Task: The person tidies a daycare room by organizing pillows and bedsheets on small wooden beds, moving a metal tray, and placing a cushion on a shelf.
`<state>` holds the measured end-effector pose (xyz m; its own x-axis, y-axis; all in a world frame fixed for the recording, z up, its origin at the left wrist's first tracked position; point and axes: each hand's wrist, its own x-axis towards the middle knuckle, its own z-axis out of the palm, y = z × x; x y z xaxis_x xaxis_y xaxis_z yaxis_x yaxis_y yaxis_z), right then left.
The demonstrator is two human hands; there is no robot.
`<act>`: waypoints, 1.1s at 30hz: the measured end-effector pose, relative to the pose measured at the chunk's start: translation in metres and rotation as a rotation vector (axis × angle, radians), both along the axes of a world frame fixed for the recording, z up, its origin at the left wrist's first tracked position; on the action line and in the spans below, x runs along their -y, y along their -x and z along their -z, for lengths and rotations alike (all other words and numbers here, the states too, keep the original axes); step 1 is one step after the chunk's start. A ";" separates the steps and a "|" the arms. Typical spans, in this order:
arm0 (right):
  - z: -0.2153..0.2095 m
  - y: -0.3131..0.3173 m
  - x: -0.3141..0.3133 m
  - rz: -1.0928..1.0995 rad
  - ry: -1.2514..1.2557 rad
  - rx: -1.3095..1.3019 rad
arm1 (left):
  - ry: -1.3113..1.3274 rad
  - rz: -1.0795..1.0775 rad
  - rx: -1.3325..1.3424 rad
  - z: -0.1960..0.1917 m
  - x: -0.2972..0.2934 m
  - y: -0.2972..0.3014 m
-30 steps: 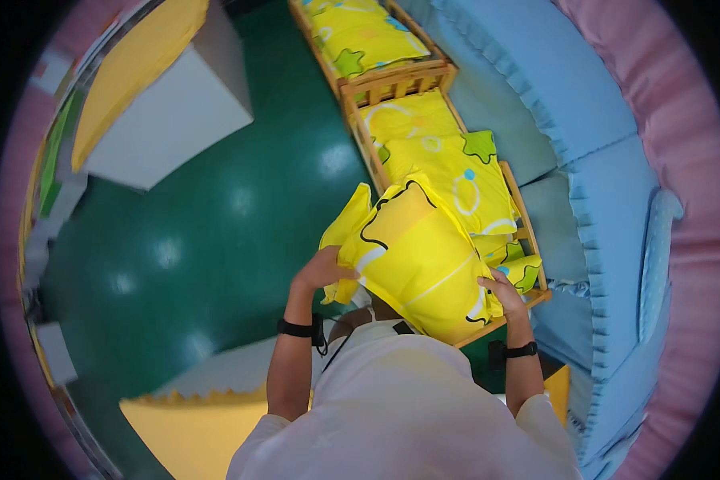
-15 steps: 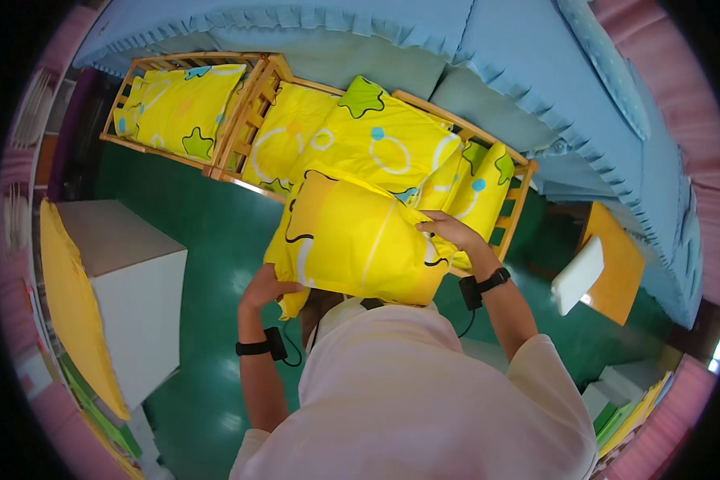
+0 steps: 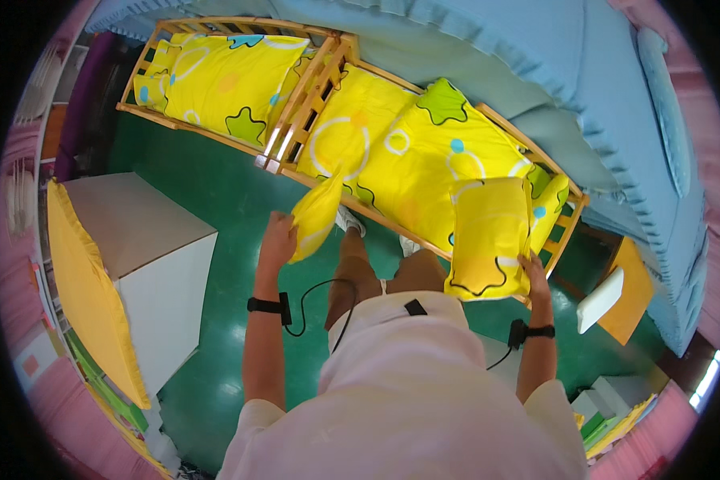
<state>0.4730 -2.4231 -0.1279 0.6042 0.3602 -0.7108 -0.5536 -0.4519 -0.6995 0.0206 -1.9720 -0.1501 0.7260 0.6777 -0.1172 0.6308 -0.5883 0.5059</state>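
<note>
My left hand is closed on a yellow pillow, which hangs narrow and almost edge-on. A second yellow pillow, with a black wavy outline on its lower part, is gripped at its lower right side by my right hand. It hangs in front of the right end of a small wooden bed. Across that bed lies a yellow quilt patterned with white rings, blue dots and green stars. Between my hands, my legs and white shoes show beside the bed's near rail.
Another wooden bed with matching bedding adjoins on the left. Blue ruffled cloth runs behind both. A white box-like cabinet with a yellow cover stands at the left. At the right is an orange table with a white slab.
Both hands were together on the yellow pillows in front of my body. The hands have spread apart, one pillow in each, and the beds appear nearer the right and clearer.
</note>
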 end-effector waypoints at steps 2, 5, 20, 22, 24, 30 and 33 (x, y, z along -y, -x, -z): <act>0.002 0.017 -0.017 -0.116 0.106 -0.018 | -0.021 -0.036 0.123 0.002 -0.040 -0.009; -0.006 0.049 -0.030 -0.050 0.051 -0.031 | 0.375 -0.308 0.042 0.018 -0.105 -0.023; 0.034 0.042 -0.080 -0.103 0.462 -0.055 | 0.828 -0.540 0.469 0.303 -0.206 -0.090; 0.032 0.035 -0.089 -0.069 0.389 -0.111 | 0.701 -0.488 0.113 0.330 -0.222 -0.091; 0.035 0.026 -0.103 -0.161 0.403 -0.041 | 0.334 -0.349 -0.320 0.348 -0.238 -0.093; 0.077 -0.006 -0.160 -0.190 0.265 0.043 | 0.254 -0.237 -0.711 0.374 -0.238 -0.103; 0.091 -0.033 -0.203 -0.571 0.406 0.320 | 0.270 -0.297 -0.763 0.382 -0.235 -0.110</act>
